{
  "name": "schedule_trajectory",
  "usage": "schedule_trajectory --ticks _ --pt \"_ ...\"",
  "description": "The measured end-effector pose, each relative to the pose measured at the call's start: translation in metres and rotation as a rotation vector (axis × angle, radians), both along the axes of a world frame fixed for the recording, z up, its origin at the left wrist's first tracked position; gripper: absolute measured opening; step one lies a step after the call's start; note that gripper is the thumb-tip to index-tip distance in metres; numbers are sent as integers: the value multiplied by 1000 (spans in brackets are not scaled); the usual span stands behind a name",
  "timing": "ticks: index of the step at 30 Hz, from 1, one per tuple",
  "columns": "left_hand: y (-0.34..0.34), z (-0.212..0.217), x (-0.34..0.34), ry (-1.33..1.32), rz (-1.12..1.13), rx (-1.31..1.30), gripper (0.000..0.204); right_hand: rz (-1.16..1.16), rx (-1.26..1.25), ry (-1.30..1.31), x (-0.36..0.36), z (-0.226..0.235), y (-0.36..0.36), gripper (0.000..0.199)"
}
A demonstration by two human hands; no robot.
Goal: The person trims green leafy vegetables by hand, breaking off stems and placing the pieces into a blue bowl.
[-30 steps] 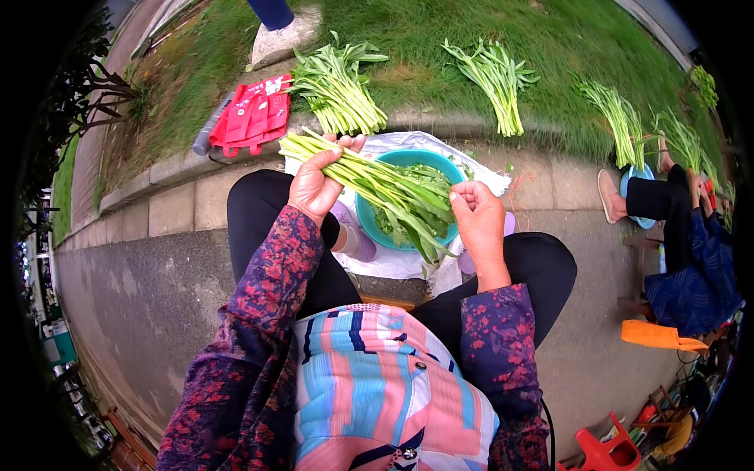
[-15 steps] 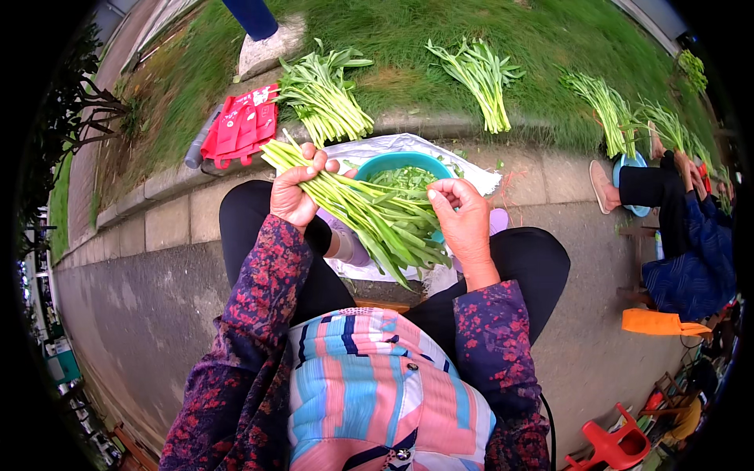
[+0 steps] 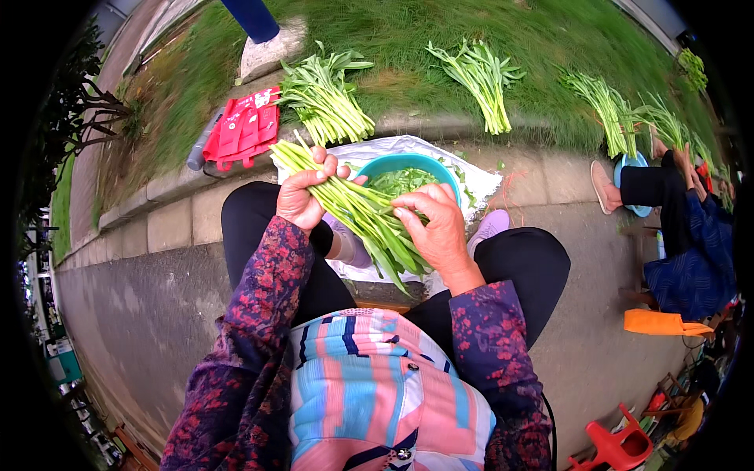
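- Bunch of leafy green stalks point(image 3: 353, 206) is at the near left side of the teal basin point(image 3: 428, 162), and it covers part of this basin from the view.
- Your left hand point(image 3: 305, 195), to the left of the basin, holds this bunch, with the fingers wrapped around the pale stalks.
- Your right hand point(image 3: 437, 235), at the near right side of the basin, is narrow: thumb and forefinger are close together at the leafy part of the bunch. Whether a leaf is between them, I cannot tell.
- Inside the basin you have loose green leaves point(image 3: 399, 180).
- Under the basin is spread a white sheet point(image 3: 481, 182), and some green bits lie on it to the right of the basin.
- Beyond the basin, on the grass, one more bunch point(image 3: 326, 102) lies toward the left, and another bunch point(image 3: 481, 86) toward the right.
- To the left of the basin, and farther from you, is a red bag point(image 3: 245, 125), with a grey cylinder point(image 3: 204, 141) just beside it.
- Well to the right of the basin, another person in a dark blue sleeve point(image 3: 682, 263) sits near a blue basin point(image 3: 631, 180).
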State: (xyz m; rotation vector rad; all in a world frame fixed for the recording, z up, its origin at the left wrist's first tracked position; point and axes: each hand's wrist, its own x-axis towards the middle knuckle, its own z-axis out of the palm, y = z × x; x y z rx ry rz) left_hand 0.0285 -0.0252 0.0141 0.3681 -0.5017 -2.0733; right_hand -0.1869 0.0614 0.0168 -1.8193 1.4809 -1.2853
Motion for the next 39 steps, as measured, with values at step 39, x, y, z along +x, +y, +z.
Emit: schedule_trajectory --ticks 39 --pt "-12 -8 23 16 86 39 29 -391 280 -613 -38 -37 -12 13"
